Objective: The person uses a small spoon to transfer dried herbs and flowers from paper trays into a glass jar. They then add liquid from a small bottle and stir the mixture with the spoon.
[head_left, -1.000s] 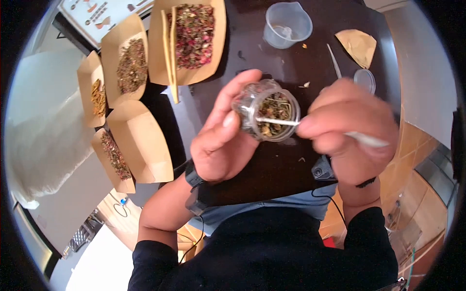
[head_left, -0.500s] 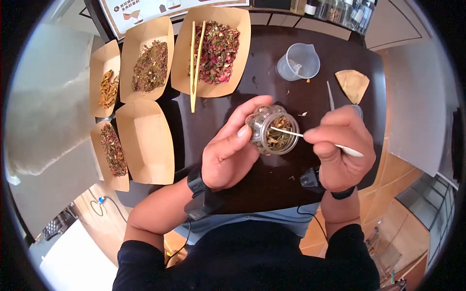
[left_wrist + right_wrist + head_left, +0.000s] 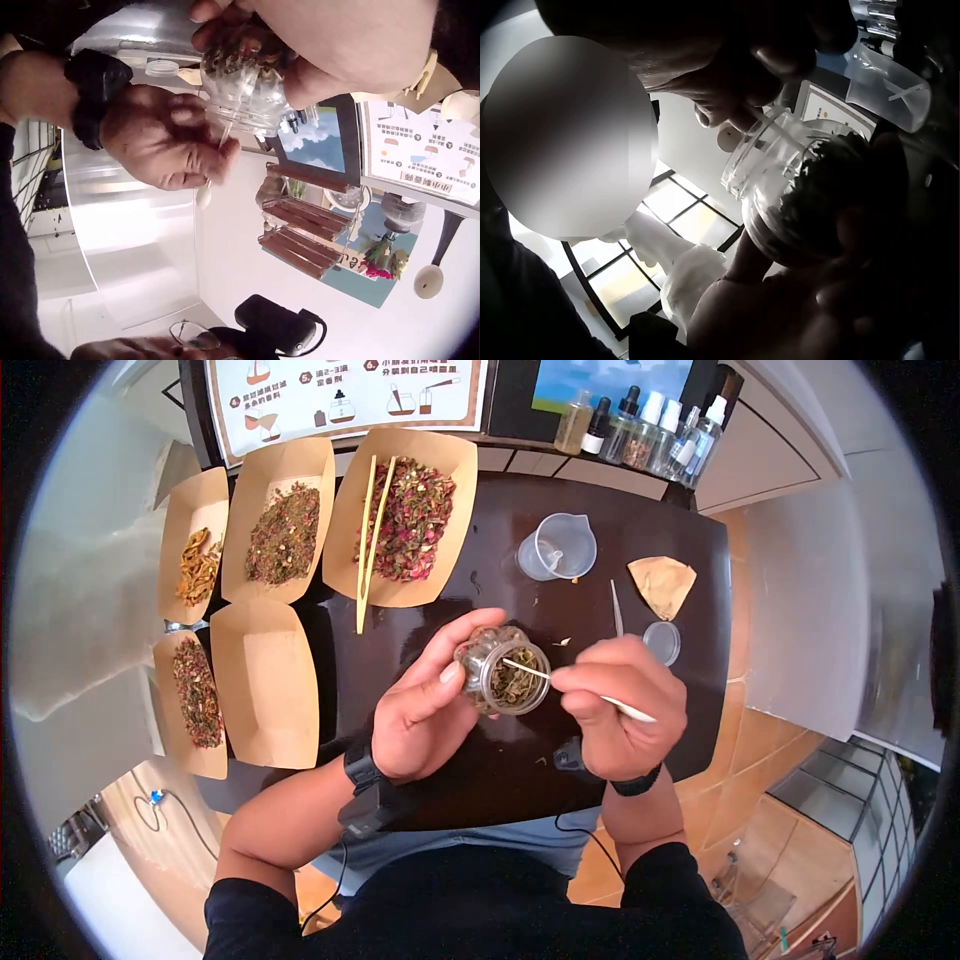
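The left hand (image 3: 425, 705) holds a clear ribbed jar (image 3: 487, 672) tilted, its mouth toward the right hand; dried plant bits (image 3: 515, 678) lie inside. Between thumb and fingers the right hand (image 3: 630, 705) pinches a thin white stick (image 3: 527, 669) with a wider white end (image 3: 634, 711); its thin tip reaches into the jar mouth. In the left wrist view the jar (image 3: 247, 82) sits in the left hand (image 3: 352, 45), and the right hand (image 3: 161, 139) is at its rim. The right wrist view shows the stick (image 3: 781, 130) entering the jar (image 3: 769, 187).
Paper trays (image 3: 262, 695) stand at the left, several with dried flowers or herbs; yellow tongs (image 3: 368, 550) lie across one. Behind the hands are a plastic beaker (image 3: 556, 548), a folded brown paper (image 3: 662, 586), a clear lid (image 3: 661, 643) and another white stick (image 3: 616, 608). Small bottles (image 3: 640, 435) line the back.
The head view has shifted, bringing more of the sign and bottles into sight. The right hand has moved from a blur to a steadier pinch, the stick still in the jar mouth.
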Available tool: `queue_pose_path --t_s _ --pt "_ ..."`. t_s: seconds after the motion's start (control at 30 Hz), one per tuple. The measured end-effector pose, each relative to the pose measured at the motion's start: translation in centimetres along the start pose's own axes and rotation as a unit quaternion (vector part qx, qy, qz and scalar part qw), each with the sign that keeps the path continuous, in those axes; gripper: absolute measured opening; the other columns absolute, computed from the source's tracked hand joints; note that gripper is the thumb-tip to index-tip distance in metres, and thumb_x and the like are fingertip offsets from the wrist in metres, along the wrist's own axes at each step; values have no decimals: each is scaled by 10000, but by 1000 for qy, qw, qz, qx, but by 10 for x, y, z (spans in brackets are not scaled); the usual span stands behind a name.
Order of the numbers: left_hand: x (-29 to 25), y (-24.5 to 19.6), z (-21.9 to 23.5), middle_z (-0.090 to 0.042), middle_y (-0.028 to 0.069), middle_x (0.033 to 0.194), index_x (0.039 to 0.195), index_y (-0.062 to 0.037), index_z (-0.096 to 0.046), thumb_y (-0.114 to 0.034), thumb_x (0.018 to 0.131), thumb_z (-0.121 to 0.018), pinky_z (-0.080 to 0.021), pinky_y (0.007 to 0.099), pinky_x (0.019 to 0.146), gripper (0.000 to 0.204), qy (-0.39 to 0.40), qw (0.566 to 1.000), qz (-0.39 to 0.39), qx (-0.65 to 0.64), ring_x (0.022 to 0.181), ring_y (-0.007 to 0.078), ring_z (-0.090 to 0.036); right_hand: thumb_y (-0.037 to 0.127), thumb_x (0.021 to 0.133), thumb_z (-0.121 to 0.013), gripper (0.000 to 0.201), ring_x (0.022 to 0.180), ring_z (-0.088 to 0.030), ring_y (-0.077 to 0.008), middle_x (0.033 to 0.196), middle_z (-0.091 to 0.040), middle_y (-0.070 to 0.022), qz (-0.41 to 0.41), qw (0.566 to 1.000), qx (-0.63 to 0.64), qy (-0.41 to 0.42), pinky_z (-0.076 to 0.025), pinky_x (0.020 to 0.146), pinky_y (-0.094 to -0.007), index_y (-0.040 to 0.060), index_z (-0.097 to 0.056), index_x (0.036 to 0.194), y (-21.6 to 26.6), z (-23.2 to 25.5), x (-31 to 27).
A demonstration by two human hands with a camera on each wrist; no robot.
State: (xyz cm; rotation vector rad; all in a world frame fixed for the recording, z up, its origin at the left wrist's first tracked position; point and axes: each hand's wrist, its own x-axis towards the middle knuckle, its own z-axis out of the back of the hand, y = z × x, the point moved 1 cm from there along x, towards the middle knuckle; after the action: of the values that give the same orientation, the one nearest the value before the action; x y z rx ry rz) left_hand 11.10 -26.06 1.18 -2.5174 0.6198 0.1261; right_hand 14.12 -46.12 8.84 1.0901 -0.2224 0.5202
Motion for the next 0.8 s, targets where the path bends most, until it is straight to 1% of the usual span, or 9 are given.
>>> queue_pose_path --t_s 0.07,0.2,0.3,0.4,0.47,0.53,0.6,0.67,0.8 --pt "0 0 0 -561 227 1540 1658 -21 -326 -353 1059 -598 -383 523 1250 737 4 1000 -8 -11 1455 350 -540 130 905 -861 151 679 -703 -280 858 -710 -101 1 1000 20 -20 -531 585 -353 58 -772 1005 -1 0 2" --pt "0 -1 0 -559 215 1545 1662 -20 -324 -344 1064 -598 -400 519 1240 733 2 1000 -7 -9 1461 344 -535 140 933 -850 155 705 -704 -248 859 -720 -116 -24 999 -30 34 -535 614 -329 26 -796 1022 -5 -5 0" --pt "0 -1 2 -558 205 1548 1663 -20 -324 -349 1065 -606 -411 510 1232 738 4 1000 -5 -11 1452 335 -541 96 895 -865 192 709 -704 -235 862 -714 -94 -17 997 34 -65 -532 606 -325 43 -802 1068 -3 2 -5" --pt "-1 -3 4 -562 194 1542 1662 -23 -326 -358 1064 -615 -428 496 1214 743 3 1000 4 -13 1433 323 -555 89 877 -882 185 721 -701 -206 860 -710 -87 -6 998 -57 28 -525 613 -310 39 -816 1043 -4 -7 4" --pt "-1 -4 3 -568 190 1535 1661 -26 -328 -362 1063 -618 -441 486 1199 745 2 1000 12 -15 1421 317 -566 76 845 -902 218 709 -688 -201 865 -701 -84 -11 998 -54 26 -518 610 -305 54 -823 1047 -4 -8 1" --pt "-1 -3 2 -575 84 1511 1663 -52 -364 -352 1106 -581 -445 328 980 669 22 1000 6 -17 1299 179 -564 65 829 -905 270 685 -675 -222 867 -693 -90 -4 1000 -15 7 -520 605 -309 67 -816 1084 2 -1 3" --pt "-1 -3 1 -577 83 1507 1663 -52 -363 -352 1106 -581 -445 330 987 669 20 1000 5 -16 1301 180 -564 61 826 -907 291 679 -668 -224 868 -695 -93 -11 1000 6 3 -519 606 -311 69 -818 1103 1 -3 1" --pt "-1 -4 2 -579 83 1503 1663 -51 -362 -353 1107 -580 -445 332 993 669 21 1000 6 -15 1302 181 -565 88 855 -897 241 706 -674 -196 855 -702 -88 -28 997 -25 63 -508 604 -303 44 -832 1082 -3 -10 2" --pt "0 -3 3 -578 88 1502 1659 -40 -366 -357 1107 -582 -439 345 1044 672 28 999 5 -24 1322 191 -561 82 921 -855 184 718 -662 -185 866 -698 -92 -28 999 25 -20 -495 619 -292 51 -825 1100 -3 0 -2"
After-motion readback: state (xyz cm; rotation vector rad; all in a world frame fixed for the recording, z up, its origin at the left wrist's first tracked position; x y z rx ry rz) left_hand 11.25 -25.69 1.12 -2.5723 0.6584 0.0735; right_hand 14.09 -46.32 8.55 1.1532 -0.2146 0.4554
